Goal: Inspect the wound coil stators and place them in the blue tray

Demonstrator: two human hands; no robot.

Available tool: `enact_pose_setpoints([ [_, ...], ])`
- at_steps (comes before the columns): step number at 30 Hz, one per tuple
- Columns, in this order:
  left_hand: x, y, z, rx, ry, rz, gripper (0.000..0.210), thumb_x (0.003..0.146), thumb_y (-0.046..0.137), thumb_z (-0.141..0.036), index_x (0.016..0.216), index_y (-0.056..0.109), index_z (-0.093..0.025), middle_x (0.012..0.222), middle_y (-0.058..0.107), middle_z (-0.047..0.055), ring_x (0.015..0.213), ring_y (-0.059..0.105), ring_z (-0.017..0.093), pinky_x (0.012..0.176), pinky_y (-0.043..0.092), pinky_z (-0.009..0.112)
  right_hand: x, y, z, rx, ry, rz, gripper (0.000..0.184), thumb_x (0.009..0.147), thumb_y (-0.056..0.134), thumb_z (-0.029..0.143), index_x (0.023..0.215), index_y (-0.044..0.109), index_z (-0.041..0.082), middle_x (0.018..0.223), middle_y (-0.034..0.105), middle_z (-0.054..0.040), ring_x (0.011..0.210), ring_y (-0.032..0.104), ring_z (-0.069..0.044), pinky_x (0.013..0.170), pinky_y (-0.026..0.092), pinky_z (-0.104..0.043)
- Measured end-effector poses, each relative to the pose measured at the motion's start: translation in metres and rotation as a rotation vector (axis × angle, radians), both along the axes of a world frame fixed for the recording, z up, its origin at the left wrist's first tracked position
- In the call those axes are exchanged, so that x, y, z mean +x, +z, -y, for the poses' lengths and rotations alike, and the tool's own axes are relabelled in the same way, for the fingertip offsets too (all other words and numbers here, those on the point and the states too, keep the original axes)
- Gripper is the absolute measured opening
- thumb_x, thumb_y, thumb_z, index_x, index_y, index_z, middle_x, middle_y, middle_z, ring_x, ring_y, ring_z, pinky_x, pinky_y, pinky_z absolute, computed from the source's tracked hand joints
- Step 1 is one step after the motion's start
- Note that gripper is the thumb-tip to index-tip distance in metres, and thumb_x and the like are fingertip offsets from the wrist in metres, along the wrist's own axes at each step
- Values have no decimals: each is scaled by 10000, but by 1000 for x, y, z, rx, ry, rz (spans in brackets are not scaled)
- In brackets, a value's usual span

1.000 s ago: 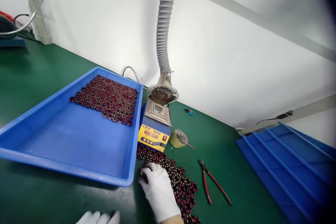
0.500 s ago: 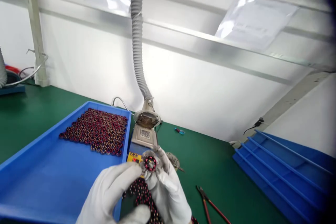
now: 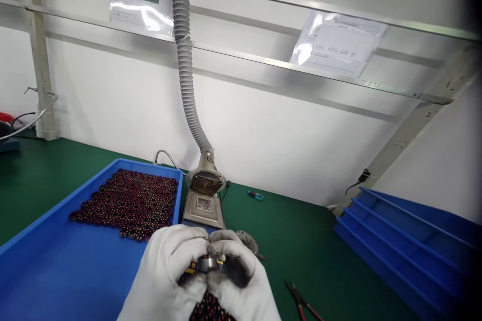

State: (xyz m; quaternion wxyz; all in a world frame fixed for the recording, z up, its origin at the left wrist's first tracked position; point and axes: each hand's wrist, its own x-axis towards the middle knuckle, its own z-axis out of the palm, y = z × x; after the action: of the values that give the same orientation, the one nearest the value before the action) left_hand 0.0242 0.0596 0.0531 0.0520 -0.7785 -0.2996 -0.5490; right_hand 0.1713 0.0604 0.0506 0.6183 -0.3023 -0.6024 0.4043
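Observation:
My left hand (image 3: 171, 263), in a white glove, is closed with its fingertips at a small ring-shaped coil (image 3: 206, 264). A shiny grey edge of it shows between the hands; the rest is hidden by fingers. My right hand (image 3: 243, 271), gloved too and with dark soiled fingertips, meets the left and pinches the same piece. Below the hands lies a pile of dark coils (image 3: 211, 308) with pink and pale specks. Just behind stands a small heating unit with a metal plate (image 3: 204, 205), partly covered by my hands.
A blue tray (image 3: 75, 261) on the left holds many packed coils (image 3: 131, 200). An extraction hose (image 3: 184, 60) hangs above the unit. Red-handled pliers (image 3: 299, 303), a small blue tool (image 3: 255, 195) and a round grey dish (image 3: 246, 242) lie rightward, near stacked blue trays (image 3: 399, 246).
My left hand has come in to the coil that my right hand was holding up, and both now close around it. The coil has turned from face-on to edge-on. The view has tilted up.

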Motion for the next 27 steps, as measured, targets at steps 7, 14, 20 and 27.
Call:
enact_pose_setpoints([
  [7, -4, -3, -3, 64, 1, -115, 142, 870, 458, -97, 975, 543, -143, 997, 592, 49, 930, 518, 197, 772, 418, 363, -4, -4, -7, -185, 12, -379, 115, 686, 674, 394, 668, 650, 283, 697, 582, -10, 686, 554, -169, 710, 476, -329],
  [14, -9, -4, -3, 92, 97, -101, 197, 841, 459, -85, 1006, 554, -138, 1037, 590, 64, 969, 505, 215, 800, 411, 376, -19, -45, -21, -337, 47, -400, 320, 538, 783, 358, 806, 632, 269, 816, 658, -50, 778, 614, -232, 716, 507, -389],
  [20, -9, -5, -2, -301, -86, 44, 294, 785, 517, -147, 1045, 553, -278, 1100, 572, -9, 989, 543, 168, 837, 496, 288, -14, -54, -26, -440, 99, -390, 357, 475, 826, 242, 782, 646, 264, 795, 668, -39, 789, 630, -238, 736, 524, -395],
  [27, -13, 6, -5, -729, -446, 473, 164, 767, 489, -162, 754, 632, -240, 904, 618, -6, 844, 581, 152, 742, 483, 205, 1, -42, -30, -478, 258, -397, 291, 493, 814, 173, 745, 674, 219, 769, 704, -32, 735, 654, -200, 694, 547, -327],
])
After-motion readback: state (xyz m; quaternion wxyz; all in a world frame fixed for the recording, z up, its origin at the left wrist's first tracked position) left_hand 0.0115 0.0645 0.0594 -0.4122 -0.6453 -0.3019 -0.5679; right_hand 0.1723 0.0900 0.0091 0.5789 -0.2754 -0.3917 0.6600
